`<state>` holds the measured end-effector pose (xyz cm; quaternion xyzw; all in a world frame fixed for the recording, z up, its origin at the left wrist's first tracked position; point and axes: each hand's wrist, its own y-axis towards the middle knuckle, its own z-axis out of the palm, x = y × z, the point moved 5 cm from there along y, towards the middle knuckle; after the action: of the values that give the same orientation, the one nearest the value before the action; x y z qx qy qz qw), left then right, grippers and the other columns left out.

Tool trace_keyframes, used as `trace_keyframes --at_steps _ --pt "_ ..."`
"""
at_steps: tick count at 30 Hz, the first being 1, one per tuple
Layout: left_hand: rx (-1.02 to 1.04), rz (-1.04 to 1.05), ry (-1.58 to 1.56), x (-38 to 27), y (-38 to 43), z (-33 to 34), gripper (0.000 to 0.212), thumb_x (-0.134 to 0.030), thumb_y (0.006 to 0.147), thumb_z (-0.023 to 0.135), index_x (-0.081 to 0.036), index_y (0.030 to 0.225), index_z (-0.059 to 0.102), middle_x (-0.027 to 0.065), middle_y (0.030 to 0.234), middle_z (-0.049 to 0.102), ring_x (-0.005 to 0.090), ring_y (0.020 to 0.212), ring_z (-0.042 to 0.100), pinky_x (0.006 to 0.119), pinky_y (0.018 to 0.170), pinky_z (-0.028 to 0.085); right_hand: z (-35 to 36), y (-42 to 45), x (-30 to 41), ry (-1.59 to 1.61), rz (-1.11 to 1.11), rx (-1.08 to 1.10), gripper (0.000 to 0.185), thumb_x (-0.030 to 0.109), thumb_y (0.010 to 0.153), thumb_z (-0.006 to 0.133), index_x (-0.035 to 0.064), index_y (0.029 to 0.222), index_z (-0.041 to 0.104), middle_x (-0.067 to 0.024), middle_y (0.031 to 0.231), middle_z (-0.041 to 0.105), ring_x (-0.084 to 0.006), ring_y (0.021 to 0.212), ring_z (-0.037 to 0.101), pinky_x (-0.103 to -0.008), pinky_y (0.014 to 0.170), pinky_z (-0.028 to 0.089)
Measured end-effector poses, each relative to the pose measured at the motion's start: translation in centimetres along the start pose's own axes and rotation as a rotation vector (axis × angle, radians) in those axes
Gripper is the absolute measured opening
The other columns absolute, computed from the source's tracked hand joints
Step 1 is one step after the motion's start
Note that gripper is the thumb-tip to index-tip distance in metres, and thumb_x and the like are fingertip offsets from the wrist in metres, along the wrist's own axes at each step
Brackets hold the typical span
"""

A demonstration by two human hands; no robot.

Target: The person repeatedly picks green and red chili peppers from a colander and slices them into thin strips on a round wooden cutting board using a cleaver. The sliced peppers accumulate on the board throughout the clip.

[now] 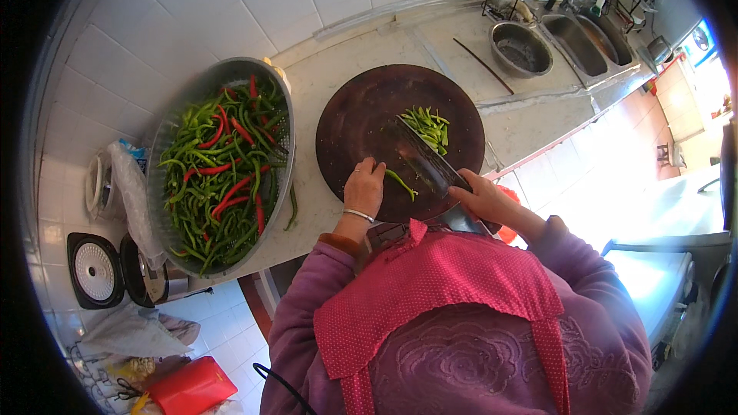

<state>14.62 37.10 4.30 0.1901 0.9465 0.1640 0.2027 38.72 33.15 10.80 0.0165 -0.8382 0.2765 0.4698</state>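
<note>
A round, dark wooden cutting board lies on the counter before me. My right hand grips the handle of a cleaver, whose broad blade slants across the board. Just beyond the blade sits a small pile of cut green chili peppers. My left hand rests at the board's near left part, fingers bent down and close together. A single green chili pepper lies between that hand and the blade, one end at my fingertips; whether they pinch it cannot be told.
Left of the board stands a large metal basin heaped with green and red chili peppers. One loose green chili lies beside it. An open rice cooker is farther left. Toward the right are a dark stick, a metal bowl and a sink.
</note>
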Motion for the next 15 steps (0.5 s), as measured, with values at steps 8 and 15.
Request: trace_keyframes --at_steps 8,15 --pt "-0.080 -0.090 -0.054 -0.3 -2.8 -0.2 0.020 -0.004 0.082 0.065 -0.004 0.102 0.064 0.0137 0.103 0.062 0.0337 0.092 0.062 0.041 0.078 0.053 1.2 -1.5 0.5 -0.222 -0.095 0.088 0.038 0.035 0.096 0.058 0.0027 0.116 0.054 -0.0254 0.080 0.066 -0.0426 0.078 0.067 -0.0488 0.071 0.052" --pt "-0.108 -0.031 -0.021 -1.1 -2.7 -0.7 0.018 -0.003 0.077 0.061 -0.006 0.095 0.063 0.0120 0.099 0.060 0.0318 0.088 0.061 0.041 0.074 0.053 2.0 -0.8 -0.3 -0.389 -0.109 0.134 0.042 0.036 0.096 0.057 0.0025 0.120 0.050 -0.0306 0.088 0.066 -0.0476 0.086 0.065 -0.0542 0.077 0.051"
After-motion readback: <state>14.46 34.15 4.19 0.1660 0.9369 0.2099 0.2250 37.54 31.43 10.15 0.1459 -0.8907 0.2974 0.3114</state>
